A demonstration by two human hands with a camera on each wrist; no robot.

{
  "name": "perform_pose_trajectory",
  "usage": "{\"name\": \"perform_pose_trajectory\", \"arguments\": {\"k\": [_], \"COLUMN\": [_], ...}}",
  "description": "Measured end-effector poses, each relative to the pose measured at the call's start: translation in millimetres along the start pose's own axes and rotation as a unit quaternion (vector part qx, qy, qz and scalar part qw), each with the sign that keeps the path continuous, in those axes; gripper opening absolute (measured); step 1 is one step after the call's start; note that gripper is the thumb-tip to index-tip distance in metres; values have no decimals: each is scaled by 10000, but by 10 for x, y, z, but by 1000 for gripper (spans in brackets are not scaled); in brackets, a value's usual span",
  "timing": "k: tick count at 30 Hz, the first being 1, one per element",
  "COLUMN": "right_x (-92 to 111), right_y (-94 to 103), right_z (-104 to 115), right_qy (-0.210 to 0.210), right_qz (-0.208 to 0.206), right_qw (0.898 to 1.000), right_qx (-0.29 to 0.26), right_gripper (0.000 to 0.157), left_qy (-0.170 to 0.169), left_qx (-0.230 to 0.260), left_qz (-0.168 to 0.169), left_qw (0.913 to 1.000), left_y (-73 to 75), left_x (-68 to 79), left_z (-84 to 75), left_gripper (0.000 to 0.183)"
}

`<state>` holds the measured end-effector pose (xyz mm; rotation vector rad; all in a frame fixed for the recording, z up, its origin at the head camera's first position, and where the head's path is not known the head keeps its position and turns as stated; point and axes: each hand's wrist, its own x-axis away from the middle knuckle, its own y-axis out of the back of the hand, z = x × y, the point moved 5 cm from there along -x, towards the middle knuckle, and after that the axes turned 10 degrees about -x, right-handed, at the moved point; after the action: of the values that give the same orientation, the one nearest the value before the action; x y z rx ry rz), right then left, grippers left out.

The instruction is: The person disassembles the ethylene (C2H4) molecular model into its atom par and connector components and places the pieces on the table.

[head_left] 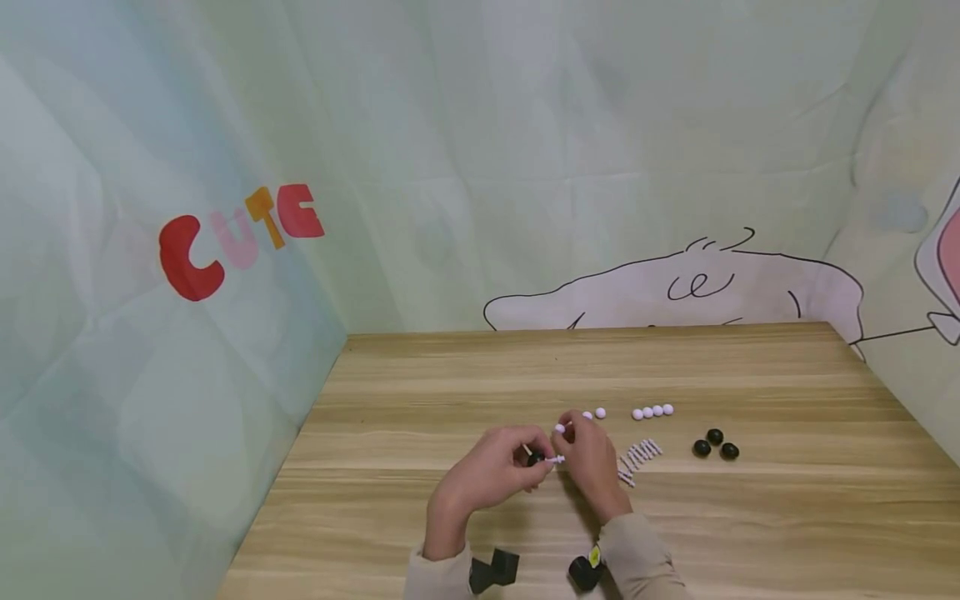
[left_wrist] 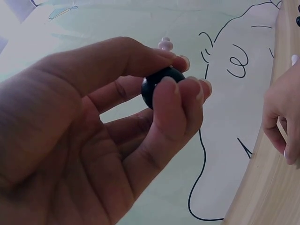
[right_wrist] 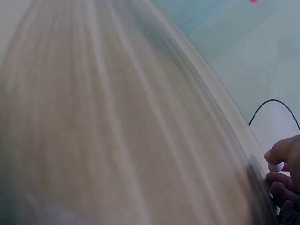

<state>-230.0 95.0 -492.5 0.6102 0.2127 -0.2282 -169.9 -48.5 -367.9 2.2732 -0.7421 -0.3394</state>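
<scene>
My left hand pinches a glossy black ball between thumb and fingertips. A short white connector peg sticks out from the ball, pointing toward the right hand in the head view. Close beside it, my right hand holds a small white ball between thumb and finger; the right wrist view shows this white ball at its right edge. A small gap separates the white ball from the peg. Fingers partly hide the black ball.
Several white pegs lie in a line right of the right hand. Beyond are a row of white balls and two more white balls. Three black balls sit farther right. A printed cloth stands behind the wooden table.
</scene>
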Motion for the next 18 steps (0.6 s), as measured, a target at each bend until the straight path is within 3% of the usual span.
{"name": "perform_pose_trajectory", "arguments": {"k": [18], "right_x": [10], "right_y": [-44], "right_z": [35], "right_qy": [75], "right_qz": [-105], "right_qw": [9993], "right_qx": [361], "right_gripper": [11], "left_qy": [111], "left_qx": [57], "left_qz": [-10], "left_qw": [9999], "left_y": [25], "left_x": [43], "left_z": [-5], "left_gripper": [5]}}
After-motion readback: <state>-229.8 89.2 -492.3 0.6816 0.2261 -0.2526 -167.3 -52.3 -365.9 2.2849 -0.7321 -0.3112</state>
